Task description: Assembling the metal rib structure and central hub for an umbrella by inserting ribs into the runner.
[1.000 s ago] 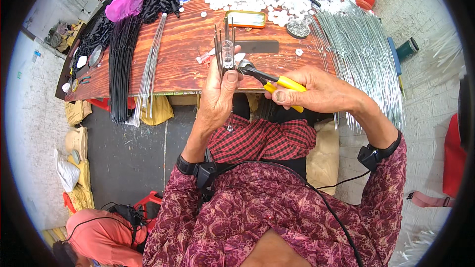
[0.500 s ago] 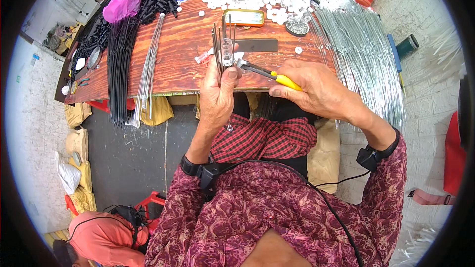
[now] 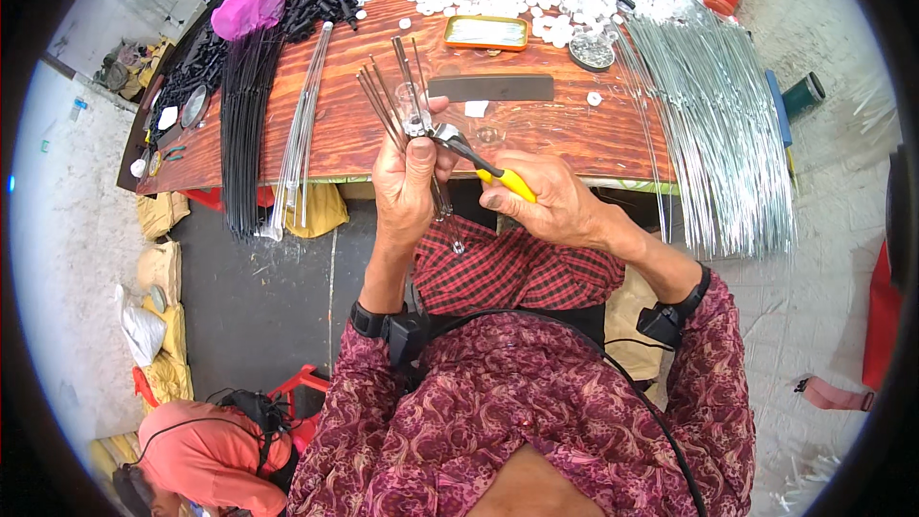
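Thin dark metal rods (image 3: 392, 86), a small bunch fanned out at the top, over the front edge of the wooden table (image 3: 364, 134). My left hand (image 3: 407, 182) is clenched round their lower part, thumb up, forearm rising from below. My right hand (image 3: 546, 201) grips yellow-handled pliers (image 3: 479, 161); steel tip sits at the bunch just above my left thumb. Flat grey bar (image 3: 490, 88) behind. Long shiny wires (image 3: 718, 134) at right, black rods (image 3: 244, 124) at left.
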Demonstrator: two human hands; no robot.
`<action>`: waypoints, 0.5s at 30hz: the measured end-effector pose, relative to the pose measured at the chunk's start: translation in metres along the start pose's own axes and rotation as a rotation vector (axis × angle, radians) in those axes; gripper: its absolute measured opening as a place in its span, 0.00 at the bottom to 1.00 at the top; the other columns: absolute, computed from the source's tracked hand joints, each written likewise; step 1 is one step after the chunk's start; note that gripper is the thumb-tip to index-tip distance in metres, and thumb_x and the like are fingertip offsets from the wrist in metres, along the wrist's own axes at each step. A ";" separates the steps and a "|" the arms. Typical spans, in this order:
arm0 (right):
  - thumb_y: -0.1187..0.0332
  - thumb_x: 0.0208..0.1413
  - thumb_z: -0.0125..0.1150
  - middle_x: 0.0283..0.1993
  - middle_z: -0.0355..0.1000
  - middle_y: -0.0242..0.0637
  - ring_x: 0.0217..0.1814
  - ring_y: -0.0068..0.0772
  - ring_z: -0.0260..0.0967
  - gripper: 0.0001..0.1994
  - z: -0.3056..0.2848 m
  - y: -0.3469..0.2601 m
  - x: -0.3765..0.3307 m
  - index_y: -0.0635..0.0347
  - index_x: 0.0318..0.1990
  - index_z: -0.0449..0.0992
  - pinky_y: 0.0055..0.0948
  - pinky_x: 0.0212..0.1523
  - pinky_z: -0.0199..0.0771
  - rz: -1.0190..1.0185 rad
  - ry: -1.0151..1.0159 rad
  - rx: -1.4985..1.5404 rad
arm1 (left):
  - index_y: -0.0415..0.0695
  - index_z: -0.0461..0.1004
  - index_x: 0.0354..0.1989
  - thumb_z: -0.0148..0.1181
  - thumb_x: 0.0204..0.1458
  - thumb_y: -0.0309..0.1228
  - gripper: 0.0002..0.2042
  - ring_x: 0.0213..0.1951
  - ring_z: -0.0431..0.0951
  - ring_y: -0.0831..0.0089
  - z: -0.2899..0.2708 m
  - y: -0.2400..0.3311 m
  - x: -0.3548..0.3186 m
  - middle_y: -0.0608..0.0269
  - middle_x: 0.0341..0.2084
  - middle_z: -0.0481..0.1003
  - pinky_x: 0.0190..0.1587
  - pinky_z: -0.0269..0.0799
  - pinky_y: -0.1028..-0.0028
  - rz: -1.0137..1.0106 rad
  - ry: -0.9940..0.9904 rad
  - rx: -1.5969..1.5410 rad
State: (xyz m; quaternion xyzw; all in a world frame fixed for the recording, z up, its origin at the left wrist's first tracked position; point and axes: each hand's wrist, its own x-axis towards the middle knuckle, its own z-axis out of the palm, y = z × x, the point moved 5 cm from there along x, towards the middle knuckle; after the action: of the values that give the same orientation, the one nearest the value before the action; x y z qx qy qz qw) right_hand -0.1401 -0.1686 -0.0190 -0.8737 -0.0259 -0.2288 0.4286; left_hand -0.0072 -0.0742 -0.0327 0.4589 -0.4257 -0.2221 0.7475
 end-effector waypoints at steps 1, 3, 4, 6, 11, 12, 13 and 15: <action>0.60 0.59 0.60 0.26 0.63 0.44 0.27 0.46 0.63 0.15 0.005 0.005 0.000 0.67 0.34 0.70 0.39 0.31 0.64 0.015 0.024 0.088 | 0.37 0.66 0.58 0.50 0.64 0.43 0.23 0.26 0.62 0.86 -0.003 -0.001 0.000 0.73 0.24 0.66 0.29 0.60 0.84 -0.002 0.002 0.003; 0.60 0.59 0.60 0.25 0.62 0.44 0.27 0.46 0.62 0.16 0.015 0.010 0.002 0.66 0.32 0.70 0.39 0.30 0.64 -0.067 0.064 0.114 | 0.36 0.62 0.59 0.49 0.65 0.41 0.22 0.24 0.60 0.84 -0.007 -0.003 0.001 0.72 0.22 0.64 0.27 0.56 0.82 -0.014 -0.044 -0.082; 0.60 0.59 0.60 0.25 0.62 0.44 0.26 0.46 0.62 0.16 0.019 0.014 0.002 0.66 0.32 0.69 0.39 0.30 0.63 -0.055 0.067 0.133 | 0.36 0.62 0.59 0.49 0.65 0.41 0.22 0.24 0.60 0.84 -0.009 -0.002 0.001 0.72 0.22 0.64 0.27 0.56 0.82 -0.013 -0.038 -0.077; 0.60 0.59 0.60 0.25 0.61 0.44 0.26 0.46 0.62 0.16 0.022 0.016 0.004 0.66 0.31 0.69 0.39 0.30 0.63 -0.047 0.068 0.154 | 0.35 0.62 0.58 0.49 0.65 0.40 0.22 0.23 0.59 0.84 -0.011 0.000 0.003 0.71 0.22 0.63 0.26 0.56 0.81 0.003 -0.056 -0.102; 0.62 0.58 0.62 0.25 0.63 0.43 0.25 0.47 0.64 0.15 0.013 0.011 0.006 0.66 0.30 0.70 0.40 0.28 0.63 -0.060 0.055 0.052 | 0.36 0.64 0.60 0.59 0.59 0.36 0.24 0.27 0.66 0.86 -0.013 0.004 0.002 0.72 0.26 0.69 0.31 0.63 0.84 -0.082 -0.074 -0.163; 0.62 0.58 0.62 0.25 0.63 0.43 0.25 0.47 0.64 0.15 0.009 0.010 0.004 0.66 0.30 0.70 0.40 0.28 0.63 -0.057 0.056 0.050 | 0.36 0.63 0.61 0.63 0.56 0.34 0.27 0.29 0.69 0.86 -0.012 0.008 0.003 0.72 0.28 0.70 0.33 0.66 0.84 -0.123 -0.103 -0.143; 0.63 0.57 0.62 0.25 0.65 0.44 0.26 0.47 0.65 0.14 0.005 0.009 0.002 0.66 0.30 0.71 0.40 0.28 0.64 -0.061 0.053 0.007 | 0.36 0.63 0.61 0.63 0.56 0.34 0.27 0.29 0.69 0.86 -0.011 0.013 0.004 0.72 0.28 0.70 0.33 0.66 0.84 -0.126 -0.105 -0.147; 0.63 0.57 0.63 0.26 0.67 0.44 0.26 0.48 0.66 0.13 -0.004 0.003 0.000 0.66 0.31 0.72 0.41 0.27 0.65 -0.063 0.050 -0.033 | 0.36 0.62 0.63 0.68 0.51 0.31 0.31 0.33 0.72 0.85 -0.009 0.020 0.007 0.72 0.31 0.73 0.38 0.70 0.82 -0.212 -0.145 0.020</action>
State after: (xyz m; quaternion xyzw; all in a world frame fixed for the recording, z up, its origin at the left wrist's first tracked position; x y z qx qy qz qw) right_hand -0.1408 -0.1733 -0.0190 -0.8733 -0.0390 -0.2643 0.4074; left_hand 0.0028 -0.0654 -0.0134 0.4915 -0.4298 -0.3284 0.6825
